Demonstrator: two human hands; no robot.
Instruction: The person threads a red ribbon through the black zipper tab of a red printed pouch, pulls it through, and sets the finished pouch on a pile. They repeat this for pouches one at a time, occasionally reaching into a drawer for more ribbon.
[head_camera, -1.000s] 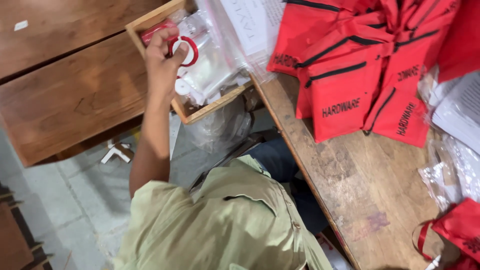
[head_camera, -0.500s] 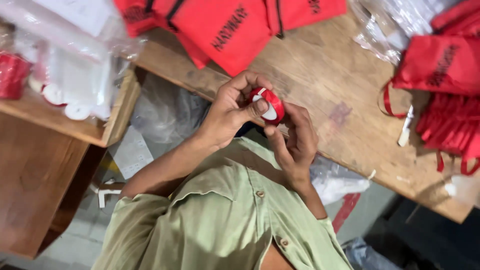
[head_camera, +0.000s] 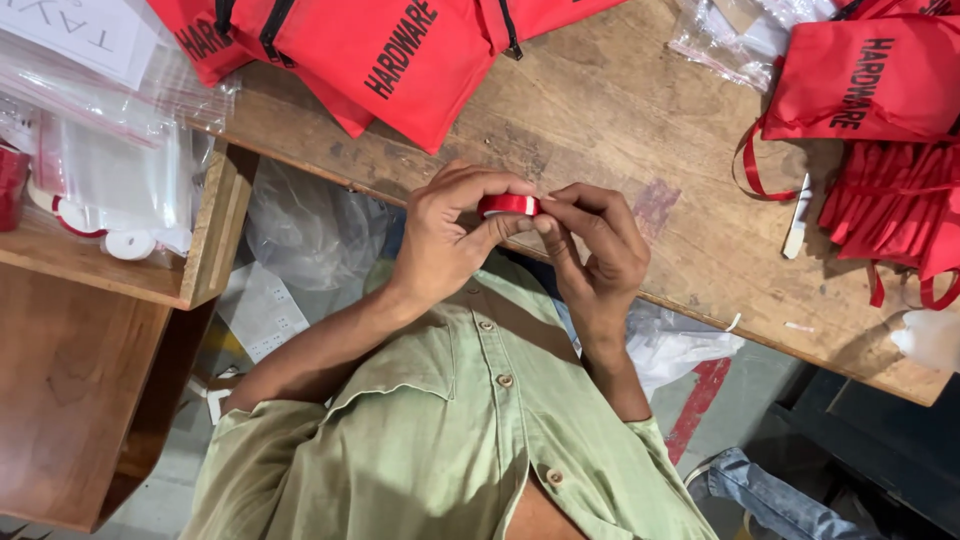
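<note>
Left hand (head_camera: 445, 245) grips a red tape roll (head_camera: 508, 205) in curled fingers; right hand (head_camera: 595, 250) pinches its edge, above the table (head_camera: 640, 120)

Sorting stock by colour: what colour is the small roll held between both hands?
Red, the small roll, seen in the head view.

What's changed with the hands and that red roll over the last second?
The left hand lifted the red tape roll out of the wooden tray and carried it right, to the table edge in front of the body. The right hand joined, and both now pinch the roll, turned edge-on. The red bags and the tray's plastic packets lie as before.
</note>
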